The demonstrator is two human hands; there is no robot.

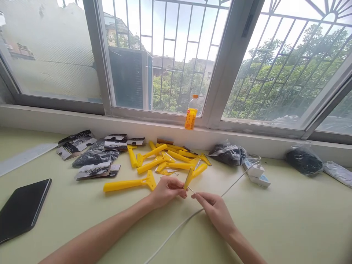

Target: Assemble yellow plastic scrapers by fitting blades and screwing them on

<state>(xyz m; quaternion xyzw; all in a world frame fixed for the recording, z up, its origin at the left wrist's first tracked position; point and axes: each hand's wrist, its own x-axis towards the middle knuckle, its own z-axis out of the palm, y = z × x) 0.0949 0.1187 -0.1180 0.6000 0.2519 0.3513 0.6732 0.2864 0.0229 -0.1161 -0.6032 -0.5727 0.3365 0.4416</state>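
Observation:
Between the fingers of my left hand [168, 191] is the head of a yellow scraper [188, 178], its handle pointing away to the right. My right hand [213, 207] pinches a thin metal rod [191, 190], which looks like a screwdriver or hex key. The rod's far end meets the scraper's head; the near end is hidden in my fingers. Left of my left hand lies another yellow scraper [125, 185]. Just beyond my hands is a pile of yellow scrapers [176, 165], with a few tiny metal pieces [176, 174] beside it.
Cardboard sleeves [95, 169] and a dark plastic bag [96, 156] lie at the back left. A black tablet [23, 209] rests at the left. A white cable [176, 230] runs under my right hand toward a power strip [257, 174]. On the sill stands a drink bottle [190, 118].

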